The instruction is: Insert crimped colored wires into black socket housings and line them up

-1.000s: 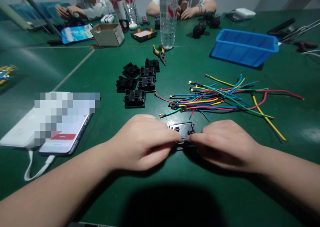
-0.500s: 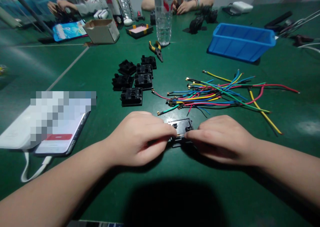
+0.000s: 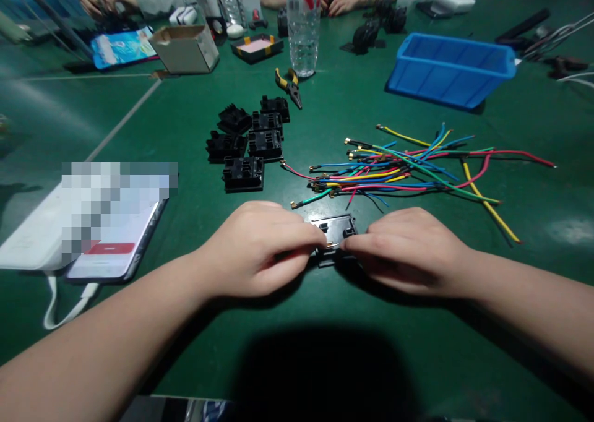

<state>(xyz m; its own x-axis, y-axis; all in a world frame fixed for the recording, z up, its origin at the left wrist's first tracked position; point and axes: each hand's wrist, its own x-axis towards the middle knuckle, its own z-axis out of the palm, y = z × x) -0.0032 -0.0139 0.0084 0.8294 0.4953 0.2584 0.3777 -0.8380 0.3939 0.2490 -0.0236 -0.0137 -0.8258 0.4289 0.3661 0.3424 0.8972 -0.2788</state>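
Note:
A black plastic housing (image 3: 340, 224) lies in front of me, partly covered by my fingers. My left hand (image 3: 266, 245) grips its left side, closed, with the index finger reaching onto it. On the right side my right hand (image 3: 411, 249) is also closed, fingertips pressed at the housing. Between the two index fingertips shows a small brass-coloured metal piece (image 3: 331, 245), too small to name. Beyond my hands lie several coloured wires (image 3: 394, 168) with metal terminals on their ends. Further left sit several similar black housings (image 3: 244, 173).
Yellow-handled pliers (image 3: 290, 89) lie near a water bottle (image 3: 304, 44). A blue bin (image 3: 452, 72) stands at the back right, a cardboard box (image 3: 185, 49) at the back left. At left are a phone (image 3: 125, 239) and a white cable (image 3: 69, 317). Two people sit opposite.
The whole view has shifted slightly, with the table scene sitting a little higher in the picture. Both hands keep nearly the same grip on the housing.

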